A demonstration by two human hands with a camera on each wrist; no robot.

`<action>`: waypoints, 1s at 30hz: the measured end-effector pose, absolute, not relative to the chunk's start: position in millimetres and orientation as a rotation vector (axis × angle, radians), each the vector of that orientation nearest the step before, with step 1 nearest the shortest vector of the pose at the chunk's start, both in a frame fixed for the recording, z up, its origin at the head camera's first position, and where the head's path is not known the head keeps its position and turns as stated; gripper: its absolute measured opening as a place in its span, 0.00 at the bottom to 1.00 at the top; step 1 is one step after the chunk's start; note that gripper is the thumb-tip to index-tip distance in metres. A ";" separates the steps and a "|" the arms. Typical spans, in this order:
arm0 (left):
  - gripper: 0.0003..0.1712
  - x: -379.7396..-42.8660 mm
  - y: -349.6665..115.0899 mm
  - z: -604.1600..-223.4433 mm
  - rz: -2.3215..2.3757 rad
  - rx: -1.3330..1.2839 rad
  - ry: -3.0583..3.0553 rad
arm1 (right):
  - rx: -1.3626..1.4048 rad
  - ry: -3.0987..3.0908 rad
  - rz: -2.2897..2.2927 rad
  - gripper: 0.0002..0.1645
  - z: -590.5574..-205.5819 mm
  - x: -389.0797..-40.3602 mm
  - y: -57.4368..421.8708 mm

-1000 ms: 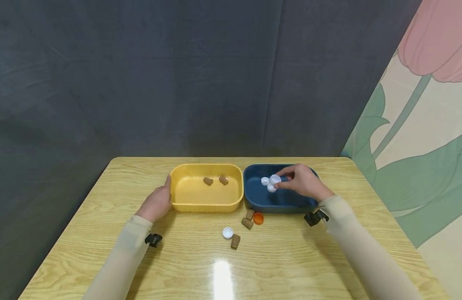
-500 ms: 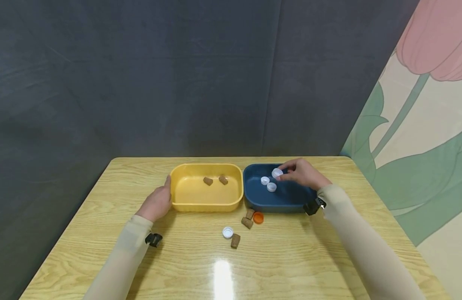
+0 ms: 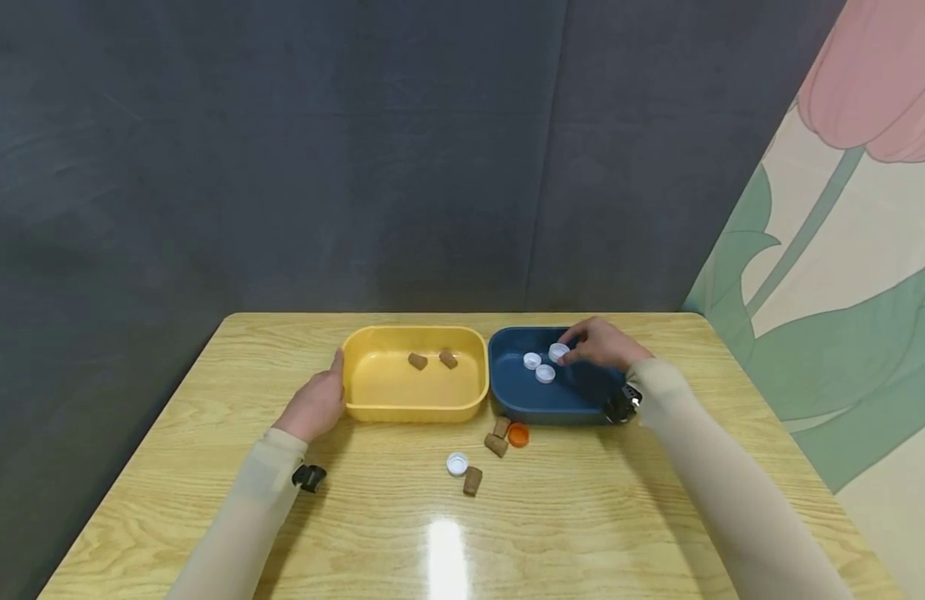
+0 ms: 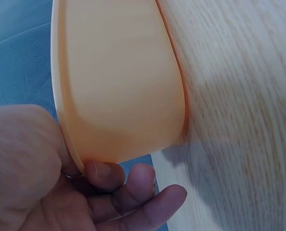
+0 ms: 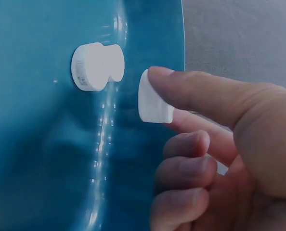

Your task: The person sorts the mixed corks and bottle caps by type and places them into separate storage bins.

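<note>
My right hand [image 3: 607, 343] pinches a white bottle cap [image 5: 152, 100] between thumb and forefinger, inside the dark blue bin [image 3: 552, 416]. Two more white caps lie on that bin's floor, a nearer cap [image 3: 545, 374] and a smaller-looking cap [image 3: 532, 361]. At the left end of the yellow bin [image 3: 410, 412], my left hand [image 3: 317, 406] holds the rim, thumb on one side and curled fingers on the other in the left wrist view. Inside the yellow bin are a cork [image 3: 417, 361] and a second cork [image 3: 448, 358].
In front of the bins, on the wooden table [image 3: 582, 517], lie a white cap [image 3: 457, 464] and a cork [image 3: 472, 481] beside it. Nearer the blue bin are two corks [image 3: 496, 445] and an orange cap [image 3: 518, 435]. A dark curtain [image 3: 402, 167] hangs behind.
My right hand has lifted its white cap away from the other two, back and to the right, then lowered it slightly. The left hand keeps its place on the yellow bin.
</note>
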State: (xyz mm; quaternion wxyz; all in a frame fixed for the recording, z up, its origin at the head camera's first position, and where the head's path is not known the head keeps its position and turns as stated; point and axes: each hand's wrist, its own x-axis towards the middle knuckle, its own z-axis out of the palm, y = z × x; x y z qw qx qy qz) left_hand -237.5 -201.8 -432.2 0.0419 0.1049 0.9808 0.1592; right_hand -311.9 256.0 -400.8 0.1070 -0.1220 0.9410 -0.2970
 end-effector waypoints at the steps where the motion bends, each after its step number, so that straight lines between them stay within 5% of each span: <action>1: 0.35 -237.7 -201.8 -432.0 0.489 0.323 3.002 | -0.358 2.766 -0.865 0.21 -401.3 -312.7 256.1; 30: 0.35 -235.7 -201.1 -430.1 0.491 0.340 3.002 | -0.252 2.689 -0.799 0.24 -399.2 -316.5 248.4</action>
